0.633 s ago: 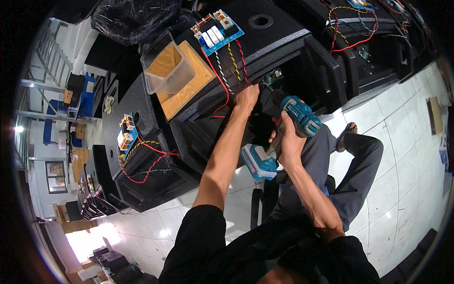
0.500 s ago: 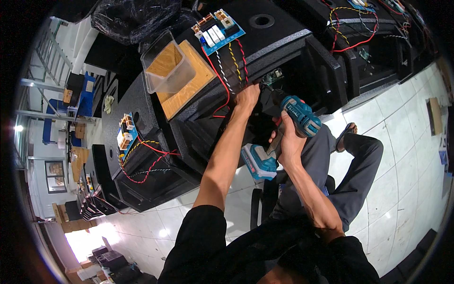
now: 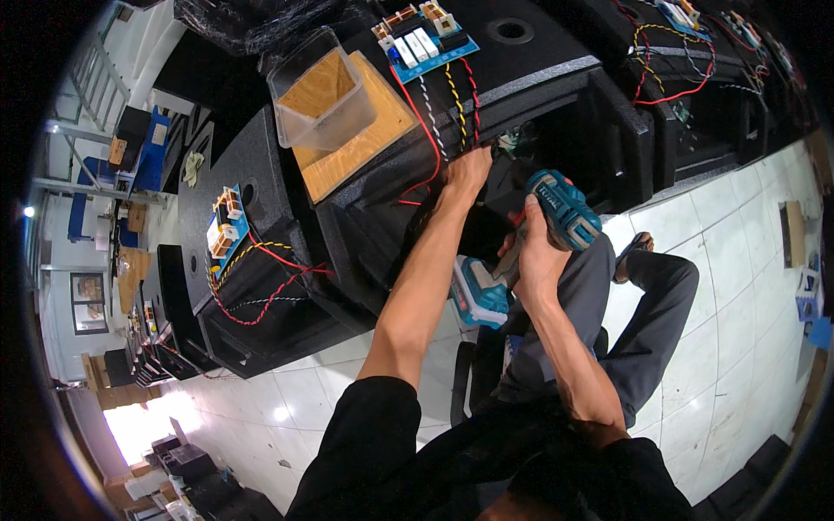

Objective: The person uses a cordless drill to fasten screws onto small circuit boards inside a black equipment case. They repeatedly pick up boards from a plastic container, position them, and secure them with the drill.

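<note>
Metal racking (image 3: 95, 189) stands far left; the left hand (image 3: 469, 174) reaches into a black cabinet (image 3: 552, 61), its grip indeterminable; the right hand (image 3: 540, 249) wraps a teal drill (image 3: 565, 210) at the opening. Probable step: drill work inside; next move calls for steady alignment.

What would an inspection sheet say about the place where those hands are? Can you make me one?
Surface: black textured cabinet with a round hole; blue rectangular circuit board on top.
Things in use: teal cordless drill, its front end toward the cabinet's dark opening.
Clutter: clear plastic box on a brown wooden board.
Hands: right hand grips the drill; left hand at the opening, fingertips too hidden to tell what they hold.
Cables: twisted yellow-and-black wire and twisted red-and-black wire run from the circuit board toward the opening.
Surroundings: white tiled floor.
</note>
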{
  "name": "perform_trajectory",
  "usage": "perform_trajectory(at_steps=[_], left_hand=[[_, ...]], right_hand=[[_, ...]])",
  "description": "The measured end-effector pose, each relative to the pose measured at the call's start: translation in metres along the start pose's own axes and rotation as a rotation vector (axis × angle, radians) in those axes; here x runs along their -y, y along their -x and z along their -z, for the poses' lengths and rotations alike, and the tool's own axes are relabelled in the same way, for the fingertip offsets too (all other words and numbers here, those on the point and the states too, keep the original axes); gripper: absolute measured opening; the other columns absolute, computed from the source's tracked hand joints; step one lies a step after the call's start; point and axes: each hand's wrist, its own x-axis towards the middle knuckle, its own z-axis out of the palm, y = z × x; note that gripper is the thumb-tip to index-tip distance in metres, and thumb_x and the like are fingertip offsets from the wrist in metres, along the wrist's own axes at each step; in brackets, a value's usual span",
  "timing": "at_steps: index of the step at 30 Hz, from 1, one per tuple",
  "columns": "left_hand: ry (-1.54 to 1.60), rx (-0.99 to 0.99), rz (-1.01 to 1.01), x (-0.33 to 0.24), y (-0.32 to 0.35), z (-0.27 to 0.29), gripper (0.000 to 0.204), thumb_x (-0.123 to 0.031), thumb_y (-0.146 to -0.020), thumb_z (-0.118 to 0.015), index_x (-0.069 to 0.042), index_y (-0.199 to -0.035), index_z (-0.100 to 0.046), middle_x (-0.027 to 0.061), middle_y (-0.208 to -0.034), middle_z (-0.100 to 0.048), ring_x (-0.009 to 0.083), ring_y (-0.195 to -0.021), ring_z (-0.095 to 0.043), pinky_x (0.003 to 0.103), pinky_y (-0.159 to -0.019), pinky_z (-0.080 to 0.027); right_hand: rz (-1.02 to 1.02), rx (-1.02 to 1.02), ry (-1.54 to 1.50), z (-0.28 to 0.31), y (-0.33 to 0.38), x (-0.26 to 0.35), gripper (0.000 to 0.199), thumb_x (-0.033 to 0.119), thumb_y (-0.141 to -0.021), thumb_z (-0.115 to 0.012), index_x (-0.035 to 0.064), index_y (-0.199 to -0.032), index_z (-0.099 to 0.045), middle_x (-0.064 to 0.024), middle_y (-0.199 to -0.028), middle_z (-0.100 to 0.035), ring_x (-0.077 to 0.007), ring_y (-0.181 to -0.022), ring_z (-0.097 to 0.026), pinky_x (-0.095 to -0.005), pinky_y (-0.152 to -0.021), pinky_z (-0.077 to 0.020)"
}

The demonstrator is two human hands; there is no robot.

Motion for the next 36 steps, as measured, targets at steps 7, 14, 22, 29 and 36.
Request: perform_trajectory(at_steps=[7,14,22,29,36], left_hand=[[-0.178,0.137,0.299,0.013,0.005,-0.028,0.041,-0.043,-0.089,-0.061,-0.008,-0.111,-0.066,0.0126,-0.113,-0.067,0.0375,-0.099,-0.063,0.046,-0.084,-0.05],[-0.25,-0.036,0.054,0.033,0.006,-0.047,0.039,-0.045,-0.09,-0.059,-0.009,-0.102,-0.07,0.0076,-0.101,-0.071,0.0325,-0.093,-0.066,0.042,-0.081,-0.051],[-0.247,-0.032,0.033,0.04,0.006,-0.05,0.042,-0.046,-0.092,-0.054,-0.009,-0.102,-0.07,0.013,-0.101,-0.07,0.0362,-0.09,-0.065,0.046,-0.08,-0.051],[-0.281,0.068,0.012,0.026,0.003,-0.035,0.042,-0.047,-0.091,-0.054,-0.01,-0.105,-0.069,0.0138,-0.102,-0.07,0.0366,-0.091,-0.065,0.046,-0.08,-0.051],[-0.226,0.141,0.089,0.023,0.001,-0.025,0.041,-0.046,-0.091,-0.056,-0.011,-0.107,-0.068,0.0141,-0.103,-0.069,0.0365,-0.092,-0.065,0.047,-0.08,-0.051]], right_hand=[[0.047,0.002,-0.001,-0.004,-0.002,-0.004,0.025,0.027,-0.09,-0.068,0.0043,-0.095,-0.059,-0.0057,-0.076,-0.061,-0.0144,-0.048,-0.055,-0.0291,-0.042,-0.0465],[0.038,-0.019,-0.005,-0.004,-0.001,-0.004,0.023,0.025,-0.09,-0.067,0.0043,-0.095,-0.059,-0.0052,-0.073,-0.06,-0.0143,-0.047,-0.055,-0.0289,-0.04,-0.0455],[-0.006,-0.013,-0.015,-0.002,0.0,-0.002,0.025,0.027,-0.09,-0.067,0.0044,-0.093,-0.059,-0.0058,-0.073,-0.06,-0.0145,-0.047,-0.055,-0.0298,-0.04,-0.0464],[-0.03,-0.03,-0.079,0.001,-0.003,0.003,0.023,0.025,-0.091,-0.066,0.0039,-0.089,-0.058,-0.0058,-0.071,-0.06,-0.0149,-0.046,-0.054,-0.0303,-0.04,-0.0461],[-0.012,-0.04,-0.109,-0.003,-0.003,0.003,0.022,0.022,-0.091,-0.065,0.0026,-0.082,-0.058,-0.0056,-0.067,-0.059,-0.014,-0.043,-0.053,-0.0296,-0.038,-0.0429]])
